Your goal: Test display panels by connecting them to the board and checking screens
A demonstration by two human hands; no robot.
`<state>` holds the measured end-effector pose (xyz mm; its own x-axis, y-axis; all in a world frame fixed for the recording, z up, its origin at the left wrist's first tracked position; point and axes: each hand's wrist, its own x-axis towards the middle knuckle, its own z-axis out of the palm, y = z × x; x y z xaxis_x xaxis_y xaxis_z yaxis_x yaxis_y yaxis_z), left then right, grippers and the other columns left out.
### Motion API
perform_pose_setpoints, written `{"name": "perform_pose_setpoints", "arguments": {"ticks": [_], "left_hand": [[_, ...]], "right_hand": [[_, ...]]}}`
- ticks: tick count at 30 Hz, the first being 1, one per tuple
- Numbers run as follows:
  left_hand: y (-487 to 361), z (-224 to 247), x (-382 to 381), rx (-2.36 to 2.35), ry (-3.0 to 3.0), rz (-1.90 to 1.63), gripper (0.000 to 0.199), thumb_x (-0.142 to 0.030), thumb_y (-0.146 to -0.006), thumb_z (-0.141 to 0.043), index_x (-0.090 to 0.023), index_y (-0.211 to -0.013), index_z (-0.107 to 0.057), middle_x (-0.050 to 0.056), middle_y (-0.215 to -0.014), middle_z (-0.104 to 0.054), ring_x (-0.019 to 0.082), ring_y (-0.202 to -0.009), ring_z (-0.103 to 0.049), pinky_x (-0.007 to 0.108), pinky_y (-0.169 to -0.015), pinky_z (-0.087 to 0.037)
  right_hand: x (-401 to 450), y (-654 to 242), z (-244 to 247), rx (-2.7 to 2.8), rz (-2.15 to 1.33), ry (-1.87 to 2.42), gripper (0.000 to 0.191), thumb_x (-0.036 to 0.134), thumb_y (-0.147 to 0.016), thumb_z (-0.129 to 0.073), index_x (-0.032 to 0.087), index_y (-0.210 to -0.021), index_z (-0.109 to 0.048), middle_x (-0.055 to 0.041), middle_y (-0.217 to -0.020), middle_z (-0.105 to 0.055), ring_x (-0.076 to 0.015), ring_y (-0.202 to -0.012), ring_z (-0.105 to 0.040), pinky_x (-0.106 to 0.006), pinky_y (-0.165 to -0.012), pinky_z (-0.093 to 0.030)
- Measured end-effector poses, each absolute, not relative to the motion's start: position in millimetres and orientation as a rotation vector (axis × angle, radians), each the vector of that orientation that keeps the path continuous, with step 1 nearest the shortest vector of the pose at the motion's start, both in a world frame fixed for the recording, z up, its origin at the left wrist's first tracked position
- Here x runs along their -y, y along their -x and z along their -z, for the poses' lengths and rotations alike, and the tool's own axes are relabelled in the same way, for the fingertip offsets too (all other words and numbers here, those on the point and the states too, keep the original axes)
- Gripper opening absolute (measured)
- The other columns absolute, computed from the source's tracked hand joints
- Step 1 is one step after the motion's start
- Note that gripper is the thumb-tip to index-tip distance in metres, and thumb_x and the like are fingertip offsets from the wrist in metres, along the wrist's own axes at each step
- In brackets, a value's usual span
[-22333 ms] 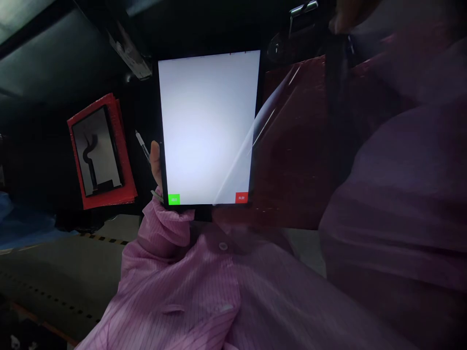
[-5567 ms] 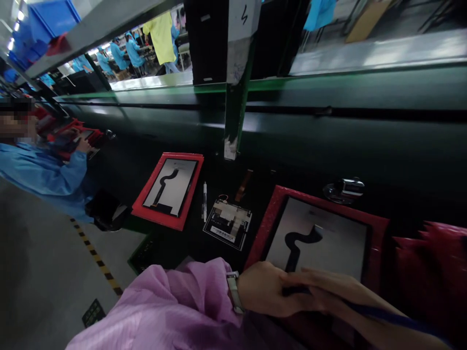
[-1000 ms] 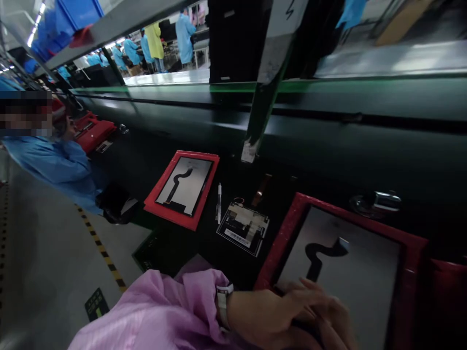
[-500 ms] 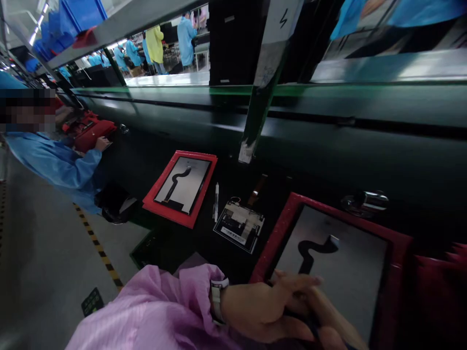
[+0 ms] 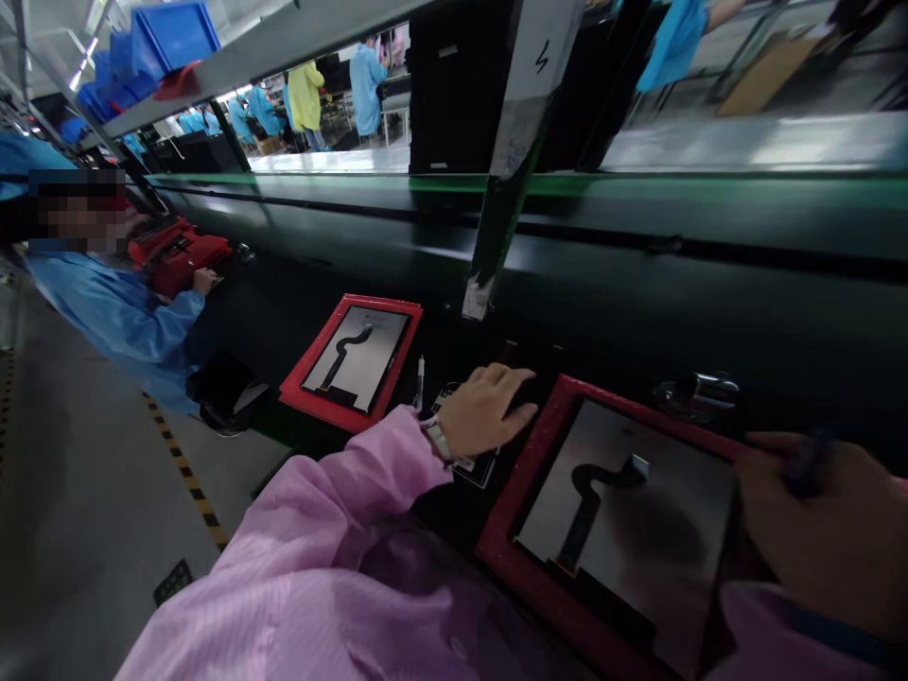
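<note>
My left hand (image 5: 483,409) hovers with fingers spread over a small electronic module (image 5: 477,467), covering most of it. My right hand (image 5: 827,530) is curled around a dark pen-like tool (image 5: 809,463) beside the right edge of a large panel. That grey panel (image 5: 673,511), with a curved black flex cable (image 5: 585,515) on it, lies on a red pad (image 5: 507,525). A second, similar panel (image 5: 379,355) rests on another red pad (image 5: 294,388) to the left. Between the second pad and my left hand lies a white pen (image 5: 420,378).
A shiny metal object (image 5: 713,390) stands behind the large panel. A slanted post (image 5: 497,208) rises at the bench's back edge. At left, a person in a blue coat (image 5: 120,312) works beside red pads (image 5: 188,260). Blue bins (image 5: 174,38) sit on the upper shelf.
My hands were together over the large panel's lower part. The left one has moved up and left over the module, and the right one has moved right, uncovering the flex cable.
</note>
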<state>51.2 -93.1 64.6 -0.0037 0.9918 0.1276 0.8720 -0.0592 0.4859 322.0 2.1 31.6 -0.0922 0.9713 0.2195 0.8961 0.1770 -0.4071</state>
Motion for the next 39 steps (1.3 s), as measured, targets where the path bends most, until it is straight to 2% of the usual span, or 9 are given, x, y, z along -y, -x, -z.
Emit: {"name": "perform_pose_setpoints", "arguments": {"ticks": [3, 7, 15, 20, 24, 28, 31, 35, 39], "left_hand": [[-42, -56, 67, -2.216, -1.967, -0.263, 0.053, -0.042, -0.1, -0.053, -0.012, -0.144, -0.048, 0.015, -0.14, -0.054, 0.03, -0.128, -0.052, 0.042, -0.107, -0.047], [-39, -42, 58, -2.282, -1.915, -0.223, 0.056, -0.045, -0.097, -0.058, -0.011, -0.141, -0.049, 0.016, -0.132, -0.059, 0.032, -0.125, -0.053, 0.045, -0.102, -0.049], [-32, -36, 56, -2.193, -1.875, -0.435, 0.048, -0.013, -0.089, -0.056, -0.015, -0.136, -0.05, 0.01, -0.122, -0.065, 0.027, -0.117, -0.059, 0.043, -0.099, -0.051], [-28, -22, 51, -2.056, -1.815, -0.805, 0.063, -0.004, -0.084, -0.052, -0.014, -0.143, -0.034, 0.008, -0.112, -0.064, 0.017, -0.105, -0.063, 0.033, -0.1, -0.051], [-22, -12, 45, -1.757, -1.644, -1.363, 0.059, -0.012, -0.087, -0.056, -0.015, -0.142, -0.035, 0.006, -0.102, -0.064, 0.017, -0.093, -0.065, 0.036, -0.093, -0.055], [-18, -17, 41, -1.706, -1.63, -1.427, 0.041, -0.011, -0.091, -0.053, -0.019, -0.131, -0.052, 0.004, -0.097, -0.067, 0.015, -0.086, -0.066, 0.034, -0.086, -0.056], [-17, -25, 39, -1.677, -1.655, -1.431, 0.016, -0.024, -0.098, -0.055, -0.022, -0.109, -0.066, 0.006, -0.102, -0.069, 0.016, -0.09, -0.065, 0.034, -0.085, -0.055], [-16, -30, 33, -1.625, -1.606, -1.451, 0.028, -0.043, -0.101, -0.053, -0.02, -0.101, -0.069, 0.004, -0.091, -0.07, 0.015, -0.08, -0.066, 0.031, -0.077, -0.054], [-16, -35, 29, -1.654, -1.651, -1.469, 0.043, -0.05, -0.102, -0.048, -0.02, -0.085, -0.072, 0.003, -0.079, -0.068, 0.015, -0.078, -0.066, 0.027, -0.074, -0.052]], "right_hand": [[-5, -317, -26, 1.946, -0.359, 2.135, 0.062, 0.05, -0.079, -0.038, 0.024, -0.128, -0.065, -0.0322, -0.086, -0.066, -0.0423, -0.075, -0.066, -0.046, -0.053, -0.036], [1, -313, -24, 1.982, -0.454, 2.255, 0.071, 0.051, -0.078, -0.042, 0.022, -0.139, -0.061, -0.0338, -0.106, -0.066, -0.0492, -0.094, -0.066, -0.049, -0.056, -0.036], [7, -316, -4, 1.874, -0.01, 2.042, 0.057, 0.053, -0.086, -0.04, 0.027, -0.128, -0.069, -0.028, -0.108, -0.065, -0.0502, -0.091, -0.066, -0.058, -0.053, -0.045], [7, -311, 4, 2.236, -0.045, 1.412, 0.053, 0.052, -0.092, -0.038, 0.016, -0.117, -0.068, -0.0209, -0.107, -0.067, -0.0402, -0.1, -0.064, -0.056, -0.088, -0.056], [11, -298, 10, 2.365, -0.212, 1.119, 0.055, 0.054, -0.097, -0.037, 0.012, -0.122, -0.063, -0.0201, -0.121, -0.066, -0.0372, -0.113, -0.061, -0.054, -0.099, -0.053], [19, -288, 5, 2.431, -0.298, 1.053, 0.049, 0.051, -0.101, -0.038, 0.014, -0.119, -0.064, -0.0181, -0.122, -0.065, -0.0346, -0.115, -0.061, -0.052, -0.1, -0.052], [21, -286, -8, 2.415, -0.39, 1.042, 0.041, 0.043, -0.102, -0.039, 0.015, -0.114, -0.067, -0.0161, -0.115, -0.068, -0.0312, -0.111, -0.062, -0.051, -0.099, -0.052], [17, -286, -24, 2.365, -0.502, 1.089, 0.036, 0.034, -0.102, -0.04, 0.015, -0.115, -0.067, -0.0152, -0.113, -0.068, -0.0293, -0.112, -0.061, -0.05, -0.1, -0.052], [15, -287, -30, 2.323, -0.462, 1.284, 0.034, 0.029, -0.099, -0.044, 0.014, -0.12, -0.066, -0.0165, -0.119, -0.064, -0.0316, -0.115, -0.057, -0.051, -0.104, -0.05]]}}
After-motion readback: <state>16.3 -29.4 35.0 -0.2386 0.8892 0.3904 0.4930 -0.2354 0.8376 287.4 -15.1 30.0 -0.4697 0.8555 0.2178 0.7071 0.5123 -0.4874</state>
